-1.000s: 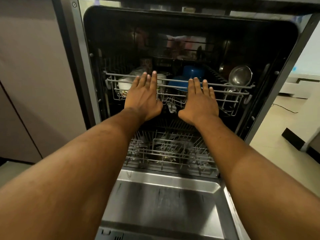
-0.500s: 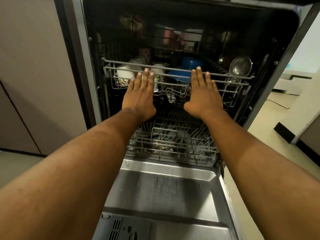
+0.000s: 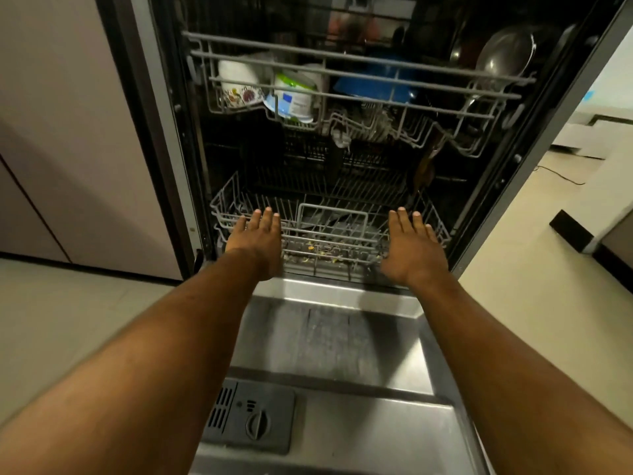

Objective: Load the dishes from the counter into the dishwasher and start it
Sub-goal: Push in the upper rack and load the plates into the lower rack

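The dishwasher stands open with its steel door (image 3: 329, 341) folded down toward me. Its upper rack (image 3: 356, 60) holds a white flowered bowl (image 3: 238, 85), a white cup (image 3: 294, 97), a blue bowl (image 3: 373, 84) and a steel ladle (image 3: 503, 56). The lower rack (image 3: 329, 221) sits inside the tub, with food scraps under its front wires. My left hand (image 3: 258, 241) lies flat with straight fingers at the lower rack's front left. My right hand (image 3: 411, 245) lies the same way at its front right. Neither hand holds anything.
A detergent dispenser (image 3: 251, 416) with a round knob sits in the door near me. Beige cabinet panels (image 3: 78, 132) stand to the left. Pale tile floor (image 3: 534, 269) spreads to the right, with a black cable and low furniture beyond.
Both hands have dropped from the upper rack's front rail to the front of the lower rack. The view has tilted down, showing more of the door.
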Tool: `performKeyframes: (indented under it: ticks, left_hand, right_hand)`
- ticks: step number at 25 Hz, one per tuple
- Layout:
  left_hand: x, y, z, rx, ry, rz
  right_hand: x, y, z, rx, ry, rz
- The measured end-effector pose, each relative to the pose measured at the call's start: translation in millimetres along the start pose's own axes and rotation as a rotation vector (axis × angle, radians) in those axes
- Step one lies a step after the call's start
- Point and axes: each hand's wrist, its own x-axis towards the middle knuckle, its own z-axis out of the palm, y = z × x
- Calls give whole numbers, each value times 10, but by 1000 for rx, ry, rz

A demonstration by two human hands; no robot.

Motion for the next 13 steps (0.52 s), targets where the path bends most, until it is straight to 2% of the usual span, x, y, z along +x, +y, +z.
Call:
performKeyframes:
  ticks: [9, 13]
  left_hand:
    - [260, 123, 77, -15, -80, 31]
    - [331, 175, 113, -84, -102, 21]
  right_hand:
    - [122, -25, 427, 81, -161, 19]
    - [196, -51, 501, 103, -119, 29]
